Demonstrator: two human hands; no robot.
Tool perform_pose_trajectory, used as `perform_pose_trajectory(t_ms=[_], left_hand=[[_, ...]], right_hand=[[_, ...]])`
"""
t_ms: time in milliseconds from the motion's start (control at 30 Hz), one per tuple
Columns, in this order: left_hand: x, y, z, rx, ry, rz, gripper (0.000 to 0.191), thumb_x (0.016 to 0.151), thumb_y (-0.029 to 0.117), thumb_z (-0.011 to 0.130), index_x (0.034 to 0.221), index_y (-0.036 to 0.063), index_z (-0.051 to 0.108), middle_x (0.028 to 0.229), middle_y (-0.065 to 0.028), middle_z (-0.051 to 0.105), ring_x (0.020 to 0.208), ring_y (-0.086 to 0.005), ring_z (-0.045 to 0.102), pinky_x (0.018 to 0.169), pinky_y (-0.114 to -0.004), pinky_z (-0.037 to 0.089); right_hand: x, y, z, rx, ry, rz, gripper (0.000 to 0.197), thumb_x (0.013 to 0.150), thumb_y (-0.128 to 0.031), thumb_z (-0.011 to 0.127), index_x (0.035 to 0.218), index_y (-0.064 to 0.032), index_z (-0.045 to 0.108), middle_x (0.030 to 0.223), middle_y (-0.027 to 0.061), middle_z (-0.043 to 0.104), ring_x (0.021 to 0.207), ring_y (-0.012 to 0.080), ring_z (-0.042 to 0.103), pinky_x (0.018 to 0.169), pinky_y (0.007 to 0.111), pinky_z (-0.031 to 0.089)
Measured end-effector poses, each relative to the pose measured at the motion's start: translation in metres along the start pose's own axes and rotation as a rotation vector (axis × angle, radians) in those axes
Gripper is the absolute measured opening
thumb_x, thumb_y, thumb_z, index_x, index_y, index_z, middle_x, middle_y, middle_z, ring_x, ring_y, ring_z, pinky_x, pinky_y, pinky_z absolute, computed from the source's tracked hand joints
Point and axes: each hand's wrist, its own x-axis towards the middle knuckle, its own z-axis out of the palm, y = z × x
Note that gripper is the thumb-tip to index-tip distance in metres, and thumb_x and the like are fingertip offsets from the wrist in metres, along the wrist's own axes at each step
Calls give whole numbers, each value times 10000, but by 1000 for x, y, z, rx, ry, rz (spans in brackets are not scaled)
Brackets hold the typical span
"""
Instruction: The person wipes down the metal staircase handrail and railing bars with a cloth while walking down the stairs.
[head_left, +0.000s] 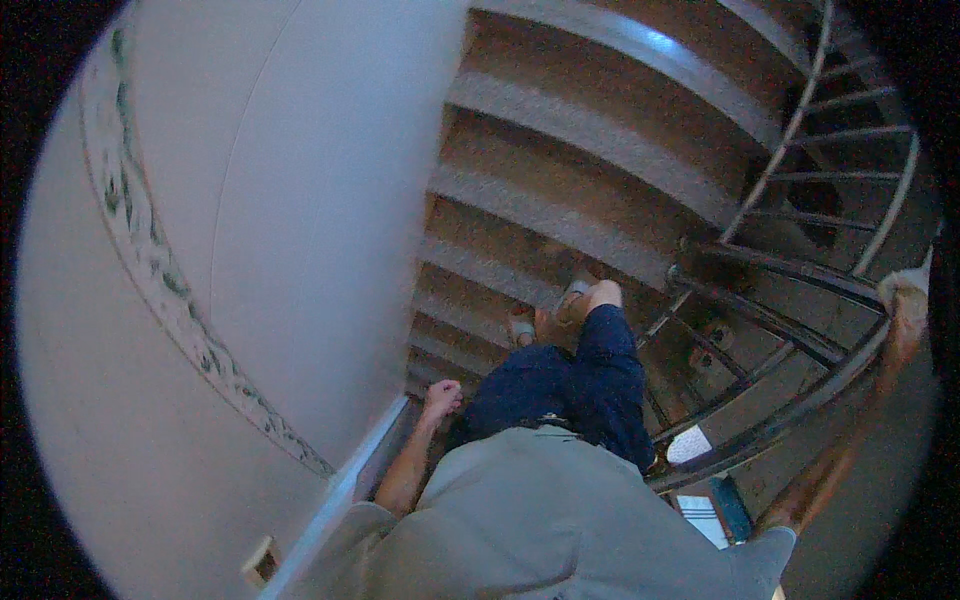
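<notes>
My left hand (443, 397) hangs beside my left thigh, its fingers curled in and nothing visible in them. At the far right, my right hand (904, 294) grips the bend of a dark metal handrail (810, 405); the fingers are blurred and partly hidden. Below me a carpeted staircase (570, 142) has brown treads and lighter bands along the step edges. My feet, in light sandals (523, 330), stand on the steps under my dark shorts (600, 367).
A pale wall (330, 195) with a leaf-patterned border (176, 281) flanks the stairs on the left. Metal balusters (847, 139) line the right side. Beyond the rail, a white patterned object (688, 445) and a white striped item (703, 520) lie lower down.
</notes>
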Motion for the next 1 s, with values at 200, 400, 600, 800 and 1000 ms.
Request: perform_pose_trajectory(t_ms=[200, 400, 600, 800, 1000], left_hand=[[11, -122, 12, 103, 169, 307, 227, 958, 241, 619, 990, 35, 707, 783, -48, 676, 650, -113, 603, 531, -291, 468], [36, -261, 2, 78, 197, 164, 310, 945, 288, 613, 831, 6, 671, 692, -105, 619, 653, -139, 600, 583, -343, 473], [54, -274, 74, -28, 172, 224, 307, 946, 313, 621, 955, 17, 701, 749, -75, 658, 700, -166, 619, 652, -368, 501], [0, -202, 89, -394, 188, 124, 348, 929, 326, 659, 1037, -3, 691, 917, -53, 680, 808, -166, 635, 689, -354, 522], [45, -293, 113, -385, 527, 616, 272, 932, 271, 659, 1068, 38, 695, 917, -76, 671, 829, -173, 633, 698, -353, 532]], right_hand=[[-8, 12, -2, -23, -35, -99, 777, 820, -415, 777, 1370, 28, 452, 1269, 233, 594, 1192, 365, 572, 1017, 434, 436], [-7, 20, 11, -53, -78, -181, 763, 827, -415, 770, 1367, 24, 458, 1279, 226, 589, 1200, 361, 566, 1022, 438, 433], [47, 14, 6, -125, -70, -323, 748, 834, -414, 763, 1364, 21, 463, 1289, 219, 584, 1208, 358, 559, 1026, 442, 430], [53, -14, 8, -140, -24, -448, 733, 841, -413, 755, 1361, 18, 468, 1299, 213, 579, 1216, 354, 552, 1031, 446, 426], [17, -59, 72, -32, -79, -584, 719, 848, -412, 748, 1357, 14, 474, 1309, 206, 574, 1225, 350, 546, 1035, 450, 423]])
